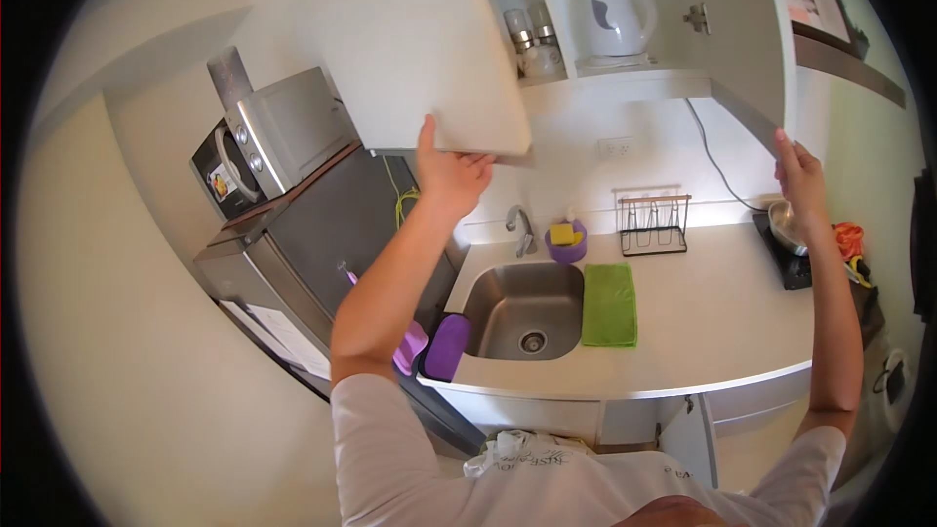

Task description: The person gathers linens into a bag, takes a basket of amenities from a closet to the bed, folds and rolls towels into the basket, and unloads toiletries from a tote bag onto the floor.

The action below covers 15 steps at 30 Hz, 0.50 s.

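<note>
My left hand (453, 174) grips the lower edge of the left upper cabinet door (410, 49), thumb on its outer face and fingers curled at the underside. My right hand (800, 179) pinches the lower corner of the right upper cabinet door (744, 39), partly hidden behind its edge. Both doors stand open. Between them, a white electric kettle (619, 18) sits on the cabinet shelf (630, 86). Glass jars with metal collars (528, 31) and a white cup (542, 60) occupy the narrower compartment to its left.
Below lie a sink (527, 307) with a faucet (521, 228), a purple sponge holder (566, 247), a green cloth (609, 305) and a black rack (653, 226). A pot (787, 227) stands on a cooktop at right. The fridge (342, 234) carries a microwave (293, 129). A lower cabinet door (689, 439) hangs open.
</note>
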Motion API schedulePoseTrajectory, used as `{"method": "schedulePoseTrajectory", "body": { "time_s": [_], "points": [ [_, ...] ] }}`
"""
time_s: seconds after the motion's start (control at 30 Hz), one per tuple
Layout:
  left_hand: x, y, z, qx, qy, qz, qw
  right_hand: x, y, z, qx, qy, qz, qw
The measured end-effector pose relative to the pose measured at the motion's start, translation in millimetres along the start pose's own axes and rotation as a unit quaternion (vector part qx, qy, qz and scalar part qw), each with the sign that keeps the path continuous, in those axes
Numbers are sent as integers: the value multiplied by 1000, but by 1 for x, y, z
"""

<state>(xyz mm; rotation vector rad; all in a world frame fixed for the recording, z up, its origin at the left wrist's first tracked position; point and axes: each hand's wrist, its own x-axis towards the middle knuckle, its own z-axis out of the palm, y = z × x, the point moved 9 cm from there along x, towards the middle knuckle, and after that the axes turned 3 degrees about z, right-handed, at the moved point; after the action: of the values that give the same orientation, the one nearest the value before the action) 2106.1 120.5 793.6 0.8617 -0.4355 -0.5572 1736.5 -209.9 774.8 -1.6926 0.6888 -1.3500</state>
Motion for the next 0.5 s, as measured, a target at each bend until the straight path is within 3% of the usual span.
{"method": "schedulePoseTrajectory", "body": {
  "time_s": [0.13,0.23,0.3,0.33,0.5],
  "points": [
    [-47,45,-67,62,-24,-5,998,0,-1,-1,-10,5,-1,1000],
    [-100,83,-93,58,53,72,994,2,-1,-1,-30,16,-13,999],
    [-110,101,-126,49,-7,69,996,3,0,0,-28,22,-18,999],
    [-113,105,-139,-17,-54,41,998,2,-2,0,-38,36,-24,998],
    [-134,139,-182,-32,-62,62,996,15,11,-1,-48,25,-12,998]
  ]
}}
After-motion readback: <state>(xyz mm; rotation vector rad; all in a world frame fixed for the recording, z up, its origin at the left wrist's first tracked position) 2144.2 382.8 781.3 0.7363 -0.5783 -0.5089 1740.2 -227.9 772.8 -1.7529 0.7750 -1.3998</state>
